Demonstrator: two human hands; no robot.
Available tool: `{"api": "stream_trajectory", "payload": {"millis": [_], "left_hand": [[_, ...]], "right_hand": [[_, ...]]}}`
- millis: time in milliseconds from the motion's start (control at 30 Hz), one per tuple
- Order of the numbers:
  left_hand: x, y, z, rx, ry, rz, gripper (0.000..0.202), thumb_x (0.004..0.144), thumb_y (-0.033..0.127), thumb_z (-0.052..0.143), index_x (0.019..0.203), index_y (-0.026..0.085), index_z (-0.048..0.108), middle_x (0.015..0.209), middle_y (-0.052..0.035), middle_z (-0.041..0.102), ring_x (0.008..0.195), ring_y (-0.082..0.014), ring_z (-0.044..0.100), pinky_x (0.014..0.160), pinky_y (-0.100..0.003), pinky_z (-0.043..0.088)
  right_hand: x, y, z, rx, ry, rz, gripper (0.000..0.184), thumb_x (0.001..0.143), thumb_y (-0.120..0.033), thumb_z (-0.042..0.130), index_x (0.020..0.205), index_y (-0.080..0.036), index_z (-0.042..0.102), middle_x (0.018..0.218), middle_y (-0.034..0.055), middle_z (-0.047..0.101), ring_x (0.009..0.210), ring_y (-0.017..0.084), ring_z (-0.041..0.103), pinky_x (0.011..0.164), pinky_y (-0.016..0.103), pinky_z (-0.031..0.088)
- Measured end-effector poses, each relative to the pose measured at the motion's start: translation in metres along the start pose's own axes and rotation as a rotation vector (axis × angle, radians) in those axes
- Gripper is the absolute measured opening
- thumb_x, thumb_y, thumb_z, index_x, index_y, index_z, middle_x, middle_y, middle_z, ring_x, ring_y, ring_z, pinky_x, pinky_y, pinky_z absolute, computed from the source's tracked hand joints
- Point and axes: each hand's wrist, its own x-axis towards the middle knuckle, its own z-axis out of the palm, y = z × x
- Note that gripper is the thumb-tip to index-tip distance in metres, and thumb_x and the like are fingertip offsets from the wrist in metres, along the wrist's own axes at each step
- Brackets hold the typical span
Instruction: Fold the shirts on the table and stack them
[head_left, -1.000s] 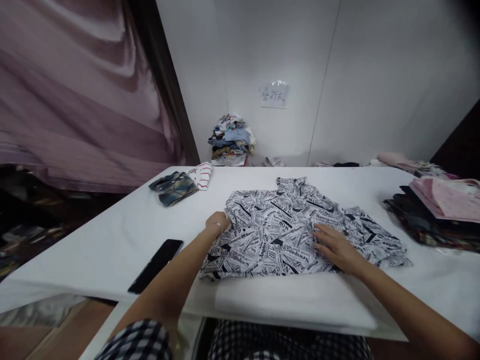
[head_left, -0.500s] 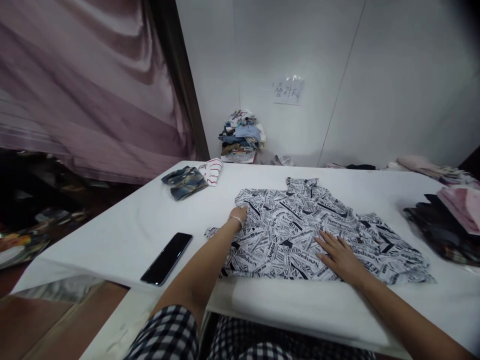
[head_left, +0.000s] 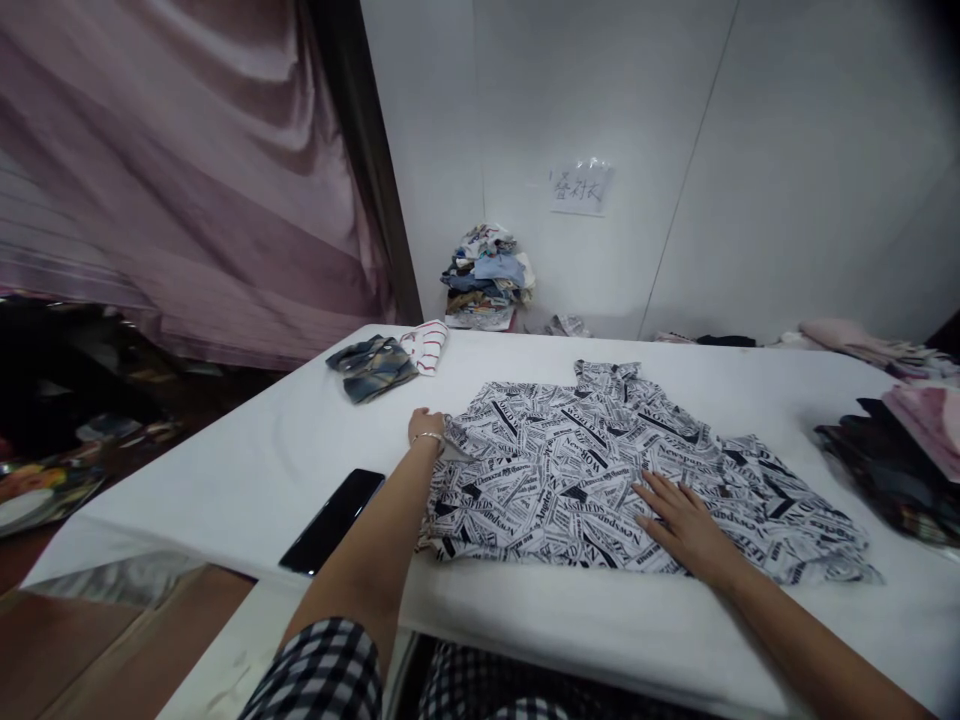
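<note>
Two bare hands are engaged with one printed shirt (head_left: 555, 480), black newspaper lettering on white, spread on the near side of a bench (head_left: 217, 480) covered in white cloth. The left hand (head_left: 426, 428), with a bracelet (head_left: 429, 437) at the wrist, is at the shirt's left edge; its grip is closed on the fabric there, which is drawn up into a small fold beside the fingers. The right hand (head_left: 688, 527) lies palm down on the right part of the shirt, fingers spread, its grip unclenched and holding nothing. A narrow part of the shirt projects toward the far side, and another section extends to the right.

A dark phone (head_left: 330, 522) lies on the bench just left of the left forearm. Near the far left corner, a folded plaid garment (head_left: 379, 370) sits against a red-and-white striped garment (head_left: 426, 347). At the right side, dark folded clothes (head_left: 885, 465) lie with a pink garment (head_left: 926, 415) on top. Beyond the far edge, a clothing pile (head_left: 487, 275) stands by the wall (head_left: 585, 80), which bears a handwritten sign (head_left: 582, 187).
</note>
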Motion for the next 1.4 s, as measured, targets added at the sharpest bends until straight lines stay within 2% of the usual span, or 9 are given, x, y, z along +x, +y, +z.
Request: {"api": "stream_trajectory", "payload": {"millis": [167,367,567,667,800,933,1033,1200,1400], "left_hand": [[0.0,0.032,0.01,0.078,0.063,0.194,0.046,0.092,0.031,0.033,0.133,0.011,0.041,0.139,-0.0156,0.043,0.128,-0.0248,0.04,0.106,-0.037,0.03],[-0.008,0.066,0.052,0.184,-0.222,0.594,0.043,0.083,0.044,0.051,0.122,0.027,0.055,0.144,0.0003,0.041,0.134,-0.0186,0.031,0.11,-0.028,0.022],[-0.006,0.057,0.062,0.287,-0.232,0.521,0.061,0.086,0.053,0.038,0.132,0.014,0.046,0.147,-0.0161,0.033,0.136,-0.0316,0.026,0.108,-0.049,0.021],[-0.009,0.056,0.061,0.326,-0.143,0.57,0.061,0.088,0.054,0.032,0.136,0.018,0.041,0.15,-0.0129,0.028,0.139,-0.0283,0.021,0.109,-0.048,0.019],[-0.015,0.052,0.066,0.428,-0.244,0.611,0.066,0.087,0.057,0.029,0.141,0.02,0.035,0.152,-0.01,0.023,0.14,-0.0289,0.015,0.11,-0.053,0.012],[-0.017,0.047,0.071,0.472,-0.259,0.598,0.068,0.088,0.057,0.026,0.144,0.018,0.03,0.153,-0.01,0.02,0.141,-0.029,0.013,0.111,-0.053,0.012],[-0.017,0.046,0.072,0.487,-0.243,0.606,0.068,0.088,0.056,0.025,0.144,0.018,0.03,0.153,-0.01,0.02,0.141,-0.0289,0.013,0.111,-0.052,0.013],[-0.016,0.045,0.072,0.501,-0.234,0.602,0.068,0.088,0.057,0.025,0.144,0.018,0.031,0.153,-0.0085,0.02,0.141,-0.028,0.013,0.111,-0.051,0.013],[-0.018,0.043,0.072,0.503,-0.233,0.587,0.068,0.088,0.058,0.026,0.144,0.02,0.031,0.153,-0.0062,0.02,0.141,-0.027,0.012,0.112,-0.051,0.012]], "right_hand": [[0.0,-0.001,-0.001,-0.005,-0.021,0.005,0.055,0.09,-0.057,0.035,0.14,-0.035,0.036,0.151,0.0025,0.025,0.139,0.026,0.021,0.111,0.056,0.018],[0.001,-0.007,-0.011,0.016,-0.076,0.012,0.055,0.091,-0.056,0.033,0.142,-0.032,0.033,0.152,0.0032,0.023,0.14,0.025,0.018,0.111,0.055,0.017],[0.002,-0.009,-0.012,0.05,-0.074,0.017,0.054,0.092,-0.054,0.035,0.142,-0.034,0.031,0.152,0.0028,0.022,0.14,0.026,0.017,0.111,0.056,0.015],[0.0,-0.011,-0.013,0.078,-0.081,0.031,0.055,0.091,-0.054,0.036,0.142,-0.035,0.031,0.152,0.0033,0.021,0.14,0.027,0.017,0.111,0.057,0.014],[0.013,-0.003,-0.034,0.228,-0.16,0.053,0.055,0.089,-0.056,0.041,0.139,-0.033,0.039,0.149,0.0046,0.031,0.137,0.028,0.027,0.11,0.055,0.022],[0.069,0.03,-0.068,0.439,-0.029,0.166,0.051,0.087,-0.056,0.044,0.13,-0.029,0.053,0.136,0.0047,0.05,0.123,0.027,0.048,0.1,0.047,0.042],[0.134,0.067,-0.081,0.489,0.099,0.421,0.044,0.084,-0.05,0.051,0.113,-0.021,0.066,0.123,0.006,0.062,0.116,0.027,0.055,0.099,0.041,0.042],[0.228,0.118,-0.065,0.47,0.169,0.638,0.046,0.085,-0.038,0.05,0.121,-0.011,0.059,0.121,0.013,0.062,0.113,0.028,0.056,0.097,0.039,0.042],[0.282,0.146,-0.037,0.474,0.265,0.804,0.047,0.072,-0.031,0.062,0.111,-0.005,0.061,0.116,0.0217,0.061,0.118,0.035,0.05,0.094,0.038,0.041]]}}
